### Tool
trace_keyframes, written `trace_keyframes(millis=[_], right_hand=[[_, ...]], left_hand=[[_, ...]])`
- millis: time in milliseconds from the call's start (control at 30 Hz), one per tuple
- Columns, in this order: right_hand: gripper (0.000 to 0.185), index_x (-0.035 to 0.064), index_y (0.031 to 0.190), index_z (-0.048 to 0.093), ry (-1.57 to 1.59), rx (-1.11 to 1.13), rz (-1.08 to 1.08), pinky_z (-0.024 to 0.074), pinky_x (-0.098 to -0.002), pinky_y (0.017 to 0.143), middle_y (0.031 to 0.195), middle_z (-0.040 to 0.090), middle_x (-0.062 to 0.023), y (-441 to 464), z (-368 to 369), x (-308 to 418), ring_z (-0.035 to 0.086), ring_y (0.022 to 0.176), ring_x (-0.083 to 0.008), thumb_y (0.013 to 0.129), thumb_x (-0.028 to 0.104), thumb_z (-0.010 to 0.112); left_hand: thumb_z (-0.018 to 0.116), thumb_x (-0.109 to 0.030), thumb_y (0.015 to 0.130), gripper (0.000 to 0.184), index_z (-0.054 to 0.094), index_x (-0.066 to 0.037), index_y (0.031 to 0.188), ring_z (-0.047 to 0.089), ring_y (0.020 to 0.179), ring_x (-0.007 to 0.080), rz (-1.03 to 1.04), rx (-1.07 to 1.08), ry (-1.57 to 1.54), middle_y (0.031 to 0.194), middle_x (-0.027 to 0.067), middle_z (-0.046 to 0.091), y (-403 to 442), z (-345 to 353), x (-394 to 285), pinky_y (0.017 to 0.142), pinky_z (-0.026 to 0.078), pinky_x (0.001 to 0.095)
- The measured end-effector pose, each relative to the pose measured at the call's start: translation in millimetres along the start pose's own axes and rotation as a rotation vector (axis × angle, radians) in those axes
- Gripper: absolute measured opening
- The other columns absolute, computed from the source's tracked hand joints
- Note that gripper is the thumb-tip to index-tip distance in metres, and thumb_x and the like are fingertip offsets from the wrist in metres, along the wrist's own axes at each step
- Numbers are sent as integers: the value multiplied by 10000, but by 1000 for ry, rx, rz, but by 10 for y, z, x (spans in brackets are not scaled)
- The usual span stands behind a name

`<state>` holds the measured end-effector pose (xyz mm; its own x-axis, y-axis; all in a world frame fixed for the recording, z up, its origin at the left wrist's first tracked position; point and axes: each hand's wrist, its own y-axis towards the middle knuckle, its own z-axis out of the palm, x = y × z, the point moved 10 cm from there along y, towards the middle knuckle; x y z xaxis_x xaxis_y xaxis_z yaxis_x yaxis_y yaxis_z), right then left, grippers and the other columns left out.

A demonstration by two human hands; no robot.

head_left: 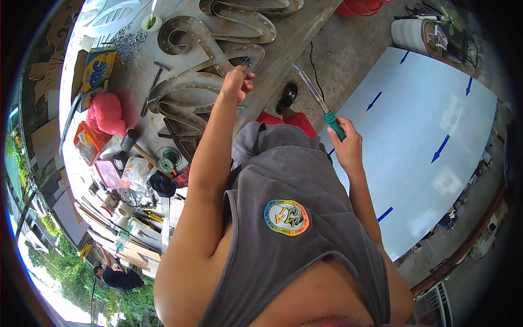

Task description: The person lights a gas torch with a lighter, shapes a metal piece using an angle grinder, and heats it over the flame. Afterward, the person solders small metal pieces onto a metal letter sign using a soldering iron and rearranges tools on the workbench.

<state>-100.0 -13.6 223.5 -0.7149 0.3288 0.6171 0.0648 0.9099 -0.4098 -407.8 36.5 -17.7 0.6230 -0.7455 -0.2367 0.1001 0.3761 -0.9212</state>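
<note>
My right hand (347, 137) is closed around the green handle of a soldering iron (333, 125), its metal tip slanting up and to the left over the floor. My left hand (237, 85) is closed in a pinch at the edge of bent metal letter strips (185, 87) lying on the worktable (291, 41). A small dark bit shows at its fingertips, too small to name. More curved metal strip (256, 24) stands on edge above that hand. A hammer-like tool (154, 90) lies left of the letter forms.
At the table's left are a yellow-and-blue box (99, 73), a pink plastic bag (107, 113) and a wire spool (168, 160). A white panel with blue arrows (414, 125) lies to my right. A black cable (314, 68) runs across the floor. Another person (121, 277) is in the background.
</note>
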Motion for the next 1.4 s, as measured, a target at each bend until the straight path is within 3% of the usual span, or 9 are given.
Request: trace_keyframes(millis=[167, 233, 500, 600, 800, 900, 1000, 1233, 1400], right_hand=[[363, -45, 1231, 630, 2, 11, 29, 554, -346, 821, 1024, 752, -186, -8, -14, -15, 721, 905, -222, 947, 160, 725], [342, -37, 1204, 623, 3, -5, 10, 557, -397, 808, 991, 747, -211, -14, -31, 21, 740, 875, -314, 943, 158, 724], [342, -24, 1206, 623, -2, -16, 0, 555, -408, 831, 1007, 743, -215, -15, -30, -13, 738, 916, -344, 939, 165, 723], [339, -17, 1213, 618, -5, 7, -14, 555, -413, 834, 1008, 741, -215, -8, -3, 2, 735, 921, -354, 938, 156, 717], [339, -9, 1218, 614, -40, 72, -71, 553, -431, 845, 1024, 734, -218, 23, 147, 137, 725, 939, -380, 924, 130, 710], [352, -9, 1233, 615, -83, 109, -100, 554, -410, 839, 1026, 736, -209, 1, 232, 225, 727, 923, -342, 925, 130, 714], [364, -6, 1243, 613, -124, 135, -139, 553, -416, 835, 1032, 735, -210, -9, 326, 288, 724, 922, -346, 926, 139, 715], [435, 3, 1305, 590, -177, 228, -234, 535, -455, 907, 1117, 713, -228, -46, 514, 443, 690, 1041, -410, 906, 126, 716], [494, 13, 1371, 564, -207, 283, -383, 536, -437, 914, 1166, 690, -236, -81, 622, 629, 682, 1058, -409, 912, 123, 709]], left_hand=[[459, -181, 1021, 254, 506, -61, 1240, 351, 576, 115, 3, -19, 20, 878, 101, 577, -3, 15, -7, 480, 343, 267], [450, -185, 1020, 290, 503, -68, 1280, 348, 574, 115, -6, -24, 18, 879, 102, 575, -4, 6, -1, 479, 341, 270], [485, -187, 1011, 373, 531, -59, 1358, 358, 546, 95, 29, -47, 108, 868, 76, 570, -292, -23, 15, 468, 325, 253], [474, -168, 1010, 376, 593, -41, 1343, 415, 536, 96, 290, 19, 351, 778, 37, 566, -595, -63, -85, 492, 383, 261], [516, -102, 915, 335, 689, 25, 1173, 727, 692, 182, 767, -34, 1275, 696, 136, 700, -1355, -241, -123, 644, 548, 358], [488, -49, 930, 335, 654, 32, 1209, 757, 739, 205, 470, 85, 1145, 742, 148, 708, -1669, -299, -70, 664, 564, 338], [505, -71, 930, 333, 649, 27, 1214, 774, 829, 255, 445, 32, 1126, 781, 157, 736, -1699, -512, -34, 749, 583, 380], [584, -126, 914, 300, 663, 5, 1173, 719, 886, 408, 774, 55, 1230, 862, 231, 737, -1987, -353, 160, 861, 559, 453], [544, -168, 1021, 339, 614, 31, 1287, 755, 789, 224, 676, 72, 941, 968, 161, 783, -2050, -12, 446, 758, 583, 349]])
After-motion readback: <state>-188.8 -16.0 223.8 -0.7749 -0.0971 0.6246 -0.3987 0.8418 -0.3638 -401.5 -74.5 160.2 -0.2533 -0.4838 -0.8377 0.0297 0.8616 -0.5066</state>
